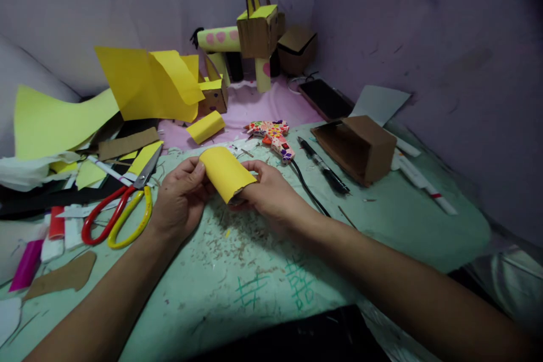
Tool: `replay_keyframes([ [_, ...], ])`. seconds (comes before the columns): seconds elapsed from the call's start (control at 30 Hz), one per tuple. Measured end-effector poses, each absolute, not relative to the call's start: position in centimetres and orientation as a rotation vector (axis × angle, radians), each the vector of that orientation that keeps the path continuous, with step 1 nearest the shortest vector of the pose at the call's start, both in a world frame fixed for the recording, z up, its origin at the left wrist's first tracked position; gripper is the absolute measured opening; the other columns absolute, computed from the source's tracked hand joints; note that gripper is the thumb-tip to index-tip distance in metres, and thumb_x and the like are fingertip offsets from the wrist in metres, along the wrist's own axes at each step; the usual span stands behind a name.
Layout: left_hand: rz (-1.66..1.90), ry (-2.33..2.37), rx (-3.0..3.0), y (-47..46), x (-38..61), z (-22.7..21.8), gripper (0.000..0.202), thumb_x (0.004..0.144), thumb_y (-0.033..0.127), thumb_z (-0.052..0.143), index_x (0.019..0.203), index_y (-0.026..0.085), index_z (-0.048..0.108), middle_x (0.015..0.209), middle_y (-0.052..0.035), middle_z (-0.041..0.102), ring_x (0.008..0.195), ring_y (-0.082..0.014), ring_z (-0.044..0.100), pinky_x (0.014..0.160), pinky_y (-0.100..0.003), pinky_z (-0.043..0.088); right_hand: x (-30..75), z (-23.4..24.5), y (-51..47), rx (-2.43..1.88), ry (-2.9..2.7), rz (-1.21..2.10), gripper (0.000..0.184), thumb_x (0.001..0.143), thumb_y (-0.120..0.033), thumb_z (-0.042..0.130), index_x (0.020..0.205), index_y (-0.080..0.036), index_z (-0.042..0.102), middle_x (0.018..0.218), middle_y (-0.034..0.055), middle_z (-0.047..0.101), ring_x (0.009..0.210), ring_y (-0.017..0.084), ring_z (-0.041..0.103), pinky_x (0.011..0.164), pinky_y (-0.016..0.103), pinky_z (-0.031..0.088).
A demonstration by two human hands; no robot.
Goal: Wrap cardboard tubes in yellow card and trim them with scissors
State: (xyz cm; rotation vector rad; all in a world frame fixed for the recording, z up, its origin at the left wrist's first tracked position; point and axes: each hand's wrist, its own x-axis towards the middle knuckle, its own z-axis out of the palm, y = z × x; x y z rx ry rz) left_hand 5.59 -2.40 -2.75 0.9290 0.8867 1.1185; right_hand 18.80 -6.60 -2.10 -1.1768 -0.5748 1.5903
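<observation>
A short tube covered in yellow paper (pixel 225 172) is held tilted above the table between my two hands. My left hand (pixel 181 189) grips its far left end, thumb on top. At the near right end, my right hand (pixel 265 186) holds the tube, with some fingers hidden at its open, rough-edged mouth. Another yellow paper-covered tube (pixel 206 127) lies just beyond. Behind my right hand rests a flower-patterned glue gun (pixel 274 134) with a black cord. Scissors (pixel 129 198) with red and yellow handles lie left of my left hand.
A cardboard animal figure (pixel 257 34) stands at the back, near yellow paper sheets (pixel 148 85). On the right are a pen (pixel 323 165), an open cardboard box (pixel 373 150) and a phone (pixel 326 99). Scraps litter the green tabletop (pixel 203 300); a cardboard piece (pixel 63 276) lies at left.
</observation>
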Motion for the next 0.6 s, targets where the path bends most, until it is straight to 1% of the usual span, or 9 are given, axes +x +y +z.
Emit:
replay_keyframes([
  [0.1, 1.126, 0.873, 0.924, -2.5, 5.7, -2.8, 0.023, 0.060, 0.025, 0.081, 0.077, 0.015, 0.069, 0.066, 0.0017, 0.063, 0.066, -0.0147, 0.061, 0.066, -0.025, 0.055, 18.7, -2.7, -6.5, -1.140, -0.595, 1.540, 0.040, 0.053, -0.001, 0.066, 0.083, -0.022, 0.049, 0.069, -0.0043, 0.061, 0.061, 0.014, 0.060, 0.050, 0.023, 0.050],
  [0.2, 1.129, 0.858, 0.915, -2.6, 5.7, -2.8, 0.024, 0.059, 0.025, 0.081, 0.076, 0.014, 0.069, 0.068, 0.0009, 0.065, 0.061, -0.0110, 0.058, 0.062, -0.020, 0.052, 18.6, -3.3, -6.5, -1.094, -0.623, 1.476, 0.039, 0.055, -0.004, 0.067, 0.085, -0.022, 0.049, 0.066, -0.0059, 0.059, 0.059, 0.013, 0.058, 0.051, 0.022, 0.047],
  [0.3, 1.134, 0.854, 0.905, -2.8, 5.8, -2.7, 0.025, 0.058, 0.023, 0.082, 0.078, 0.013, 0.070, 0.073, -0.0011, 0.068, 0.065, -0.0116, 0.059, 0.064, -0.020, 0.052, 18.6, -3.5, -6.6, -1.063, -0.618, 1.470, 0.042, 0.057, -0.005, 0.067, 0.088, -0.023, 0.046, 0.064, -0.0075, 0.057, 0.056, 0.012, 0.056, 0.052, 0.022, 0.044],
  [0.43, 1.142, 0.856, 0.896, -2.9, 5.8, -2.7, 0.025, 0.056, 0.023, 0.083, 0.075, 0.013, 0.071, 0.069, -0.0005, 0.067, 0.065, -0.0119, 0.059, 0.062, -0.018, 0.052, 18.6, -3.4, -6.7, -1.044, -0.615, 1.473, 0.048, 0.055, -0.007, 0.071, 0.090, -0.024, 0.044, 0.065, -0.0076, 0.057, 0.054, 0.013, 0.056, 0.051, 0.022, 0.044],
  [0.6, 1.163, 0.865, 0.888, -2.7, 5.7, -2.7, 0.022, 0.056, 0.022, 0.082, 0.073, 0.015, 0.071, 0.069, 0.0011, 0.067, 0.064, -0.0107, 0.058, 0.061, -0.018, 0.051, 18.7, -3.4, -6.7, -1.052, -0.632, 1.489, 0.047, 0.052, -0.007, 0.071, 0.089, -0.024, 0.047, 0.064, -0.0077, 0.057, 0.056, 0.012, 0.056, 0.053, 0.023, 0.045],
])
